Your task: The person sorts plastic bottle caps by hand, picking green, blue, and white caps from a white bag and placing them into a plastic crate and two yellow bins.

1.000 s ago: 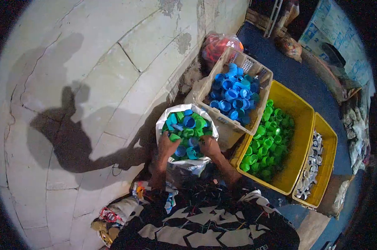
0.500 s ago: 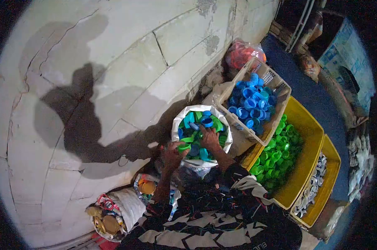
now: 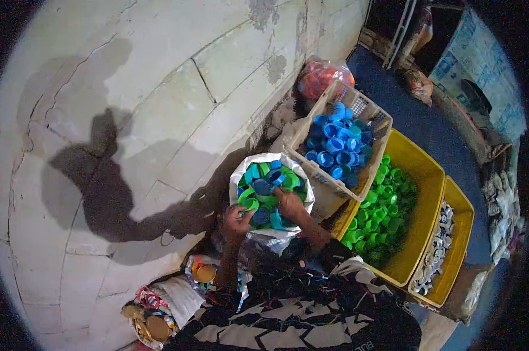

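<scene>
A white sack (image 3: 240, 174) stands open in front of me, filled with mixed blue and green bottle caps (image 3: 264, 186). My left hand (image 3: 236, 221) rests at the sack's near rim, fingers curled over caps there. Over the caps in the sack's right part lies my right hand (image 3: 289, 202), fingers bent down among them. Whether either hand has caps closed inside it cannot be told.
A beige slotted basket (image 3: 367, 111) of blue caps stands behind the sack. To its right are a yellow crate (image 3: 419, 234) of green caps and a second yellow crate (image 3: 454, 248) of whitish pieces. A cracked wall fills the left. A bag of scraps (image 3: 159, 304) lies near my left.
My right hand has drawn back from the sack's middle toward its near right side. My left hand stays at the near rim. The view has shifted a little.
</scene>
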A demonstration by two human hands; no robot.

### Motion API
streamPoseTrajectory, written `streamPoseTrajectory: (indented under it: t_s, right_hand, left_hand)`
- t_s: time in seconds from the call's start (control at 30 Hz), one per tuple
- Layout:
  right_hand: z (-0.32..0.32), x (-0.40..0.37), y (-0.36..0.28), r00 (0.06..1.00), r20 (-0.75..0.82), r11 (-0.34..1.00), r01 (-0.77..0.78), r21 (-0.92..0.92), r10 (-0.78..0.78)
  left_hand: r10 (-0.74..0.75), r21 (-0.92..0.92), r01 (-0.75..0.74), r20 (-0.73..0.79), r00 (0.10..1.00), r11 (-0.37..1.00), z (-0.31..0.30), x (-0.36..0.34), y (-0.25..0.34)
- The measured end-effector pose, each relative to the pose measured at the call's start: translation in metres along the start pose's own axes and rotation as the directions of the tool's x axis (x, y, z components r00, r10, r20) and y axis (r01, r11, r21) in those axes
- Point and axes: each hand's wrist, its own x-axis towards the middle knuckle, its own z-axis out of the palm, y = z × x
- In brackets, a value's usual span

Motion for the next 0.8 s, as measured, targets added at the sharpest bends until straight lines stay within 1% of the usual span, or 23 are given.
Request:
streamPoseTrajectory:
  t_s: [0.07,0.1,0.2,0.23,0.3,0.37,0.4,0.43,0.47,0.5,0.53,0.57,0.6,0.63,0.67,0.73,0.77,0.8]
  right_hand:
    - [-0.006,-0.014,-0.004,0.992,-0.093,0.996,0.088,0.007,-0.087]
    - [-0.016,-0.026,-0.014,0.985,-0.161,0.998,0.066,-0.013,-0.067]
    - [-0.025,-0.054,0.001,0.94,-0.288,0.983,0.169,-0.07,-0.182]
    - [-0.03,-0.064,0.001,0.956,-0.283,0.997,0.08,-0.002,-0.078]
    - [-0.043,-0.086,0.002,0.937,-0.347,0.998,0.024,-0.052,-0.04]
    - [-0.064,-0.106,0.0,0.918,-0.396,0.993,-0.024,-0.117,-0.024]
    - [-0.072,-0.116,-0.001,0.901,-0.434,0.993,-0.074,-0.095,0.026]
    - [-0.077,-0.128,-0.001,0.879,-0.471,0.99,-0.123,-0.073,0.074]
    - [-0.081,-0.141,-0.001,0.853,-0.507,0.984,-0.172,-0.05,0.123]
    - [-0.083,-0.157,0.0,0.863,-0.431,0.949,-0.311,-0.04,0.264]
    - [-0.087,-0.171,0.002,0.844,-0.452,0.944,-0.329,-0.011,0.288]
    - [-0.09,-0.185,0.004,0.823,-0.475,0.938,-0.346,0.018,0.312]
    - [-0.092,-0.201,0.006,0.8,-0.497,0.93,-0.363,0.047,0.337]
    - [-0.076,-0.218,0.025,0.775,-0.556,0.913,-0.402,-0.067,0.301]
    - [-0.084,-0.23,0.022,0.743,-0.57,0.896,-0.443,-0.026,0.351]
    - [-0.1,-0.254,0.014,0.671,-0.595,0.856,-0.513,0.058,0.442]
    - [-0.104,-0.264,0.018,0.634,-0.631,0.836,-0.546,0.044,0.448]
    - [-0.109,-0.274,0.023,0.597,-0.664,0.814,-0.58,0.032,0.451]
  left_hand:
    - [0.009,-0.005,-0.009,0.01,1.0,1.0,0.006,0.005,-0.004]
    - [0.013,-0.009,-0.013,0.017,1.0,1.0,0.01,0.007,-0.007]
    - [0.086,0.011,-0.086,0.028,0.996,0.996,0.024,0.011,-0.008]
    - [0.161,0.072,-0.163,0.041,0.986,0.984,0.03,0.014,-0.009]
    - [0.31,0.18,-0.321,0.09,0.947,0.93,0.046,0.019,-0.009]
    - [0.231,0.089,-0.251,0.19,0.954,0.964,0.069,0.02,-0.005]
    - [0.193,0.048,-0.211,0.246,0.95,0.976,0.082,0.019,-0.002]
    - [0.204,0.009,-0.216,0.286,0.936,0.976,0.097,0.018,-0.004]
    - [0.225,0.043,-0.254,0.336,0.915,0.966,0.11,0.015,0.005]
    - [0.246,0.074,-0.296,0.385,0.889,0.952,0.123,0.01,0.014]
    - [0.267,0.1,-0.341,0.435,0.86,0.935,0.135,0.004,0.026]
    - [0.425,0.104,-0.521,0.456,0.782,0.847,0.147,-0.002,0.04]
    - [0.286,0.094,-0.397,0.547,0.787,0.913,0.159,-0.011,0.053]
    - [0.267,0.078,-0.391,0.608,0.748,0.917,0.174,-0.019,0.057]
    - [0.249,0.063,-0.385,0.665,0.704,0.921,0.19,-0.026,0.059]
    - [0.32,0.039,-0.498,0.722,0.614,0.867,0.217,-0.042,0.066]
    - [0.354,0.022,-0.552,0.745,0.565,0.834,0.231,-0.049,0.069]
    - [0.414,-0.035,-0.575,0.73,0.545,0.818,0.251,-0.055,0.068]
